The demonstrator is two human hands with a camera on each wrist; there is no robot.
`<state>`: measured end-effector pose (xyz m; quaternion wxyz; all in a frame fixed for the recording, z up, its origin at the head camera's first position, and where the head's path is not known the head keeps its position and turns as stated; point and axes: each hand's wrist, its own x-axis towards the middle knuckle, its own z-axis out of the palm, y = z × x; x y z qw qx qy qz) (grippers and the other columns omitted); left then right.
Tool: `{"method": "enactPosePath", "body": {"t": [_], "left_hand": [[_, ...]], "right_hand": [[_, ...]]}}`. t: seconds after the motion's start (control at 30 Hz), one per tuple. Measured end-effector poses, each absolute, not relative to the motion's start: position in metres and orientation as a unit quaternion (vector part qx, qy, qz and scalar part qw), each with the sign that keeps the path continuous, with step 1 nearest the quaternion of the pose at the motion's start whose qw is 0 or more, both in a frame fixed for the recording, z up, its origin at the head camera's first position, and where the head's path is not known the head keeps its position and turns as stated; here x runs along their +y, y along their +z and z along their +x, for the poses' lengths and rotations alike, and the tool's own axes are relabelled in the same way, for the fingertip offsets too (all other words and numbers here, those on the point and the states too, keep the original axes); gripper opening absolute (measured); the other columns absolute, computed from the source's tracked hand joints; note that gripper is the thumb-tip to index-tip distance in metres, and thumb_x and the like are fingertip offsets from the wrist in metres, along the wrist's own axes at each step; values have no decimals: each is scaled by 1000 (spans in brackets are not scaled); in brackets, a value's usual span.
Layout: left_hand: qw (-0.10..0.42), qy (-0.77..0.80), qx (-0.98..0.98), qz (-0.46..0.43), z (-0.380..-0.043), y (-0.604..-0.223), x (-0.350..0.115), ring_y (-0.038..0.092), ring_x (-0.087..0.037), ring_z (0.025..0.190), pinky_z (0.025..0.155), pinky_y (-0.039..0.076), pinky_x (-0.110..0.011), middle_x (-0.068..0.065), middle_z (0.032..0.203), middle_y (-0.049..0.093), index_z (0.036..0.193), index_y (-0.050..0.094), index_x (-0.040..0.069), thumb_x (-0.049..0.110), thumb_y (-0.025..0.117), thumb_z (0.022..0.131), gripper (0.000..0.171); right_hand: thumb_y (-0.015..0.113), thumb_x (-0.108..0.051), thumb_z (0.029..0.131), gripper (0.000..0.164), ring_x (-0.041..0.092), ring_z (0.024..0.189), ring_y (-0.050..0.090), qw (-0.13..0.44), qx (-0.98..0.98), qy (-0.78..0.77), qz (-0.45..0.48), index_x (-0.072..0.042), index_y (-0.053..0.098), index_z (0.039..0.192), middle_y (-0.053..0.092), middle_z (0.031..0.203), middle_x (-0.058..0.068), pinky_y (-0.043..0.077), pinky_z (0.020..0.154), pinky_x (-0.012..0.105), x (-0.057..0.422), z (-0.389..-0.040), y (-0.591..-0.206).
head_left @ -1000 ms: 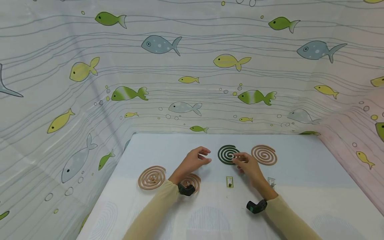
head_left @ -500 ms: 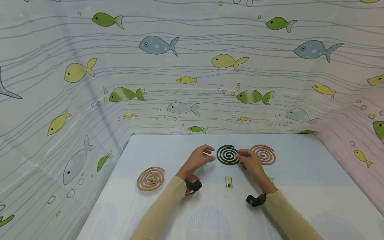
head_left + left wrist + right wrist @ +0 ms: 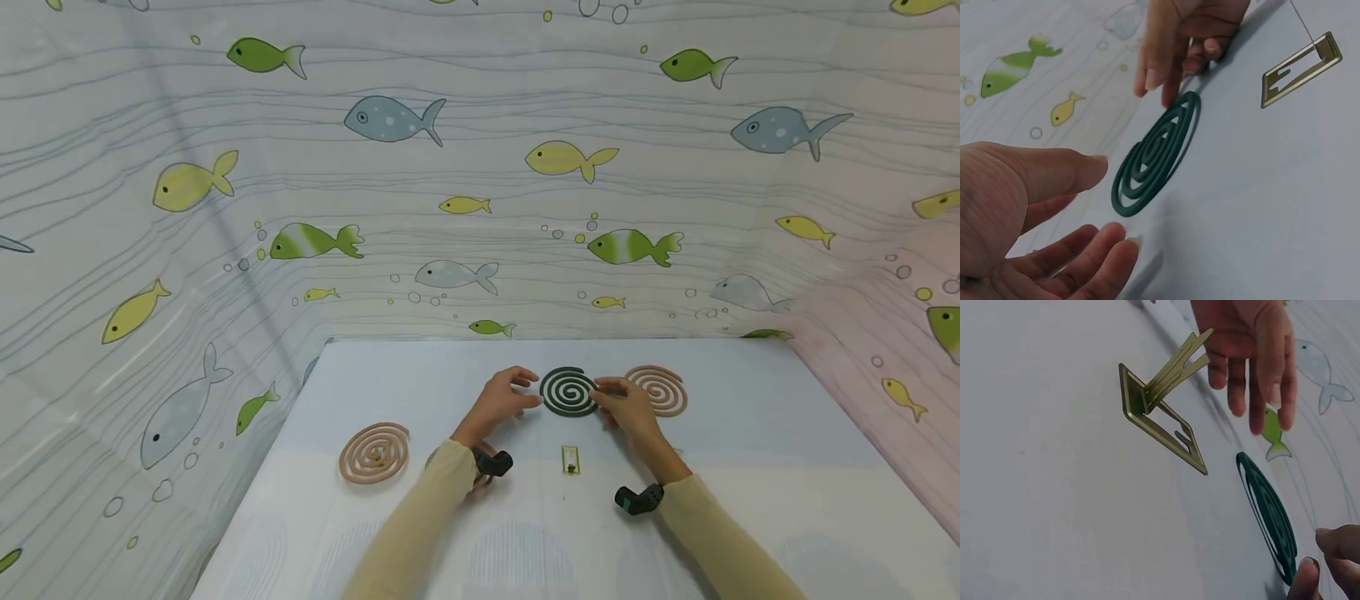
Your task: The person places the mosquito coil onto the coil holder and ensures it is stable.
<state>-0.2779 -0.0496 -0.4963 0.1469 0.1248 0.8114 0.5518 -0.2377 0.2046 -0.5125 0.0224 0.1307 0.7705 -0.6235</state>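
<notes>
A dark green mosquito coil [image 3: 568, 392] lies between the two hands near the back of the table. Left of it my left hand [image 3: 504, 398] holds its fingers apart, thumb tip by the coil's edge; the gap shows in the left wrist view, where the coil [image 3: 1157, 153] appears tilted by perspective. At the coil's right edge is my right hand [image 3: 628, 406], thumb and fingers spread, fingertips right at the rim. In front of the coil sits a gold metal coil stand [image 3: 571, 460], its forked prongs [image 3: 1175, 369] bent upward in the right wrist view.
A brown coil [image 3: 656, 390] lies behind the right hand, partly covered. Another brown coil [image 3: 373, 452] is at the left, and a third [image 3: 486, 450] is mostly hidden under the left forearm. A fish-patterned sheet [image 3: 465, 183] encloses the table's [image 3: 750, 417] back and sides.
My right hand has shifted from over the green coil's middle to its right edge. My left hand has moved right, closer to the coil. The coil stays in place.
</notes>
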Motion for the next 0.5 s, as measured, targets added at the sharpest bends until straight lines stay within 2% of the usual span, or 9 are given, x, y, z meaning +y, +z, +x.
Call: {"method": "enactPosePath", "body": {"t": [0.23,0.5], "left_hand": [[148,546,816,120,-278,-497,-44,66,-27,87,67,55,-35,-16,131,61,129,64,5,11,79,91,41],[145,530,829,108,-280,-501,-37,64,-21,78,66,53,-30,-14,129,61,128,65,7,11,81,89,43]], "right_hand": [[73,-15,97,38,16,81,61,26,769,-624,136,-4,63,132,61,130,17,52,57,24,204,-237,-515],[74,-16,96,41,15,78,59,28,771,-621,137,-2,63,133,62,127,16,50,55,24,205,-238,-512]]}}
